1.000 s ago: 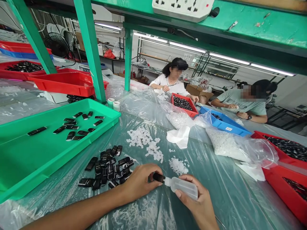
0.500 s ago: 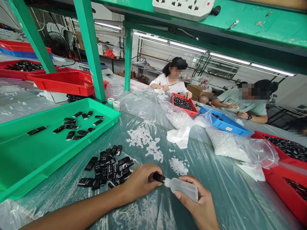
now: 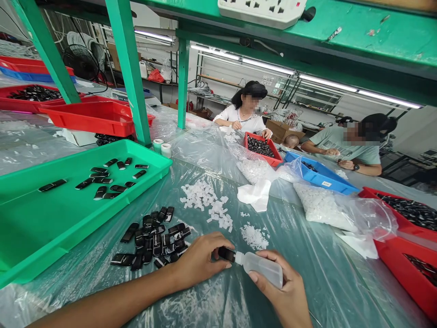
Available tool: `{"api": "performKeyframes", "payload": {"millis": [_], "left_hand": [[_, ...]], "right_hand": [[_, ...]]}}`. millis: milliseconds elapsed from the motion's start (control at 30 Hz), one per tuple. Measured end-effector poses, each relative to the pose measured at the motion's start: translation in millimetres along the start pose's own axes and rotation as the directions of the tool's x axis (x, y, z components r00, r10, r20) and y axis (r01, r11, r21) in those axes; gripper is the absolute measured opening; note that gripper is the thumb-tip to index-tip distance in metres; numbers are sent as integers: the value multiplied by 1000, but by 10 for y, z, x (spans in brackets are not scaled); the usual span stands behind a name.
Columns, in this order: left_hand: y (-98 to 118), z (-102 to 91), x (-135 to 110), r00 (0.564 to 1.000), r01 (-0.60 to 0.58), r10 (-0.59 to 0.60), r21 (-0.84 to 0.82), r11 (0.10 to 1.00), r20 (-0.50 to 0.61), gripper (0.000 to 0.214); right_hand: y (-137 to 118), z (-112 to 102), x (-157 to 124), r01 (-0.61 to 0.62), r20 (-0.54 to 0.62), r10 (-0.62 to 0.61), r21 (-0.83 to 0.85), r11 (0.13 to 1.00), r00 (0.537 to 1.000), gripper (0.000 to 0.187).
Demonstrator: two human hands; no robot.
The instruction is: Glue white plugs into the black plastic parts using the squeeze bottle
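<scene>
The right hand [image 3: 285, 291] grips a small translucent bottle [image 3: 261, 269], lying nearly flat just above the plastic sheet [image 3: 317, 273] on the table, its nozzle pointing left. The left hand [image 3: 200, 259] closes its fingertips on a small black part [image 3: 227, 253] at the nozzle — the two touch. Just left of the hands lies a heap of black parts [image 3: 153, 239]; behind them, scattered white bits [image 3: 208, 205] and a smaller white pile [image 3: 253, 237]. A green tray [image 3: 41, 228] with a few black parts sits at left. Across the table two people work by a red tray [image 3: 262, 148] and a blue tray [image 3: 319, 175].
</scene>
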State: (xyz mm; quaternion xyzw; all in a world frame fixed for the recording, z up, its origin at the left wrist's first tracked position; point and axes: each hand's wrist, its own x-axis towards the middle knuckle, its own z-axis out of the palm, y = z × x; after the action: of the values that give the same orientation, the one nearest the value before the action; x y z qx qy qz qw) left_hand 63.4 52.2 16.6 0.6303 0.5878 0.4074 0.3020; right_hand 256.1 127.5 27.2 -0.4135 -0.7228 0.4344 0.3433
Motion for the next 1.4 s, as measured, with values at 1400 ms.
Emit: {"api": "performKeyframes", "payload": {"millis": [1400], "left_hand": [[70,-45,0,998,-10,12,-23,1000,60,25]], "right_hand": [[-50,-19,-4,-37,9,37,-39,999,999,34]]}}
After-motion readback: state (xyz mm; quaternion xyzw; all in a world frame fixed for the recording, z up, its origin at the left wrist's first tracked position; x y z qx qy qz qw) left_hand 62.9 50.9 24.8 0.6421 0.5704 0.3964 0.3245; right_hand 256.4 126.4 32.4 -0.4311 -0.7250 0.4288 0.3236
